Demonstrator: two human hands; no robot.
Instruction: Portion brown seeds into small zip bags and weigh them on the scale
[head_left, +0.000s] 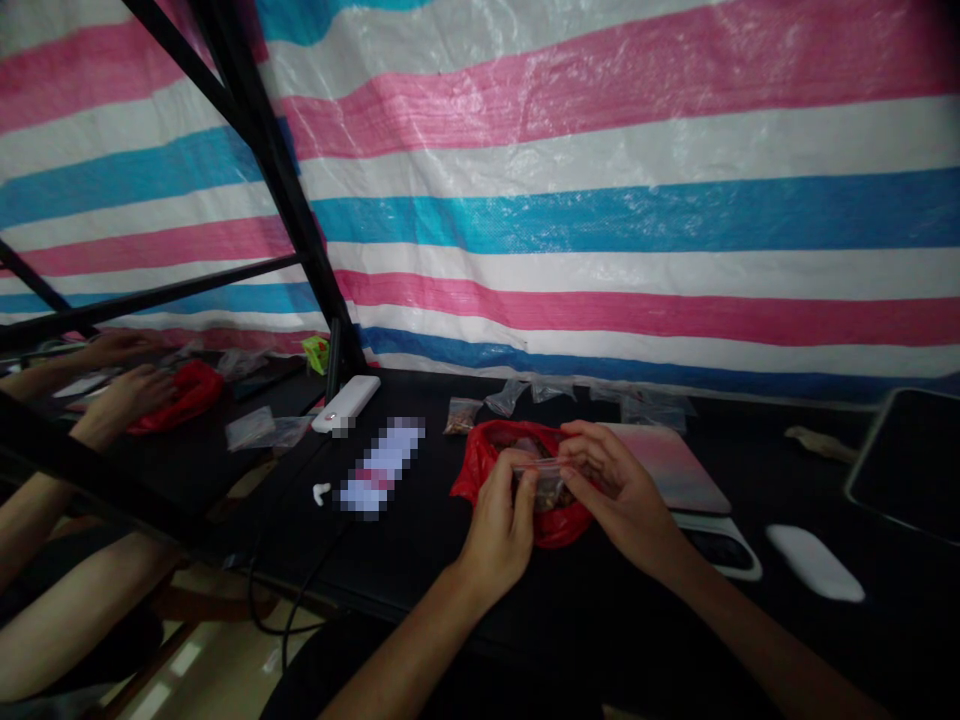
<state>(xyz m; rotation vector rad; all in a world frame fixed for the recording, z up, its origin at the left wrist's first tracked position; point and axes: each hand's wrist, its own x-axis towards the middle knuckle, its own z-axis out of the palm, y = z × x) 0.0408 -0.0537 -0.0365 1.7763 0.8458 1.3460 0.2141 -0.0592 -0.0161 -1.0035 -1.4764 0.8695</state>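
Note:
Between my two hands is a small clear zip bag (549, 474), held up by its top edge over a red plastic bag (480, 465). My left hand (501, 515) pinches the zip bag's left side between thumb and fingers. On the other side, my right hand (619, 495) grips the right end of its zip edge, thumb below and fingers curled above. The red bag lies open on the black table, with small brownish pieces inside, partly hidden by my hands. Behind it stands a zip bag with brown pieces (460, 416).
Several clear zip bags (555, 389) lie along the striped sheet. A white power bank (346, 403), a blurred phone (382, 468) and an earbud (322, 493) are left; a pinkish notebook (667, 465), a phone (720, 547) and a white mouse (815, 562) right. Beyond the black frame, another person's hands work.

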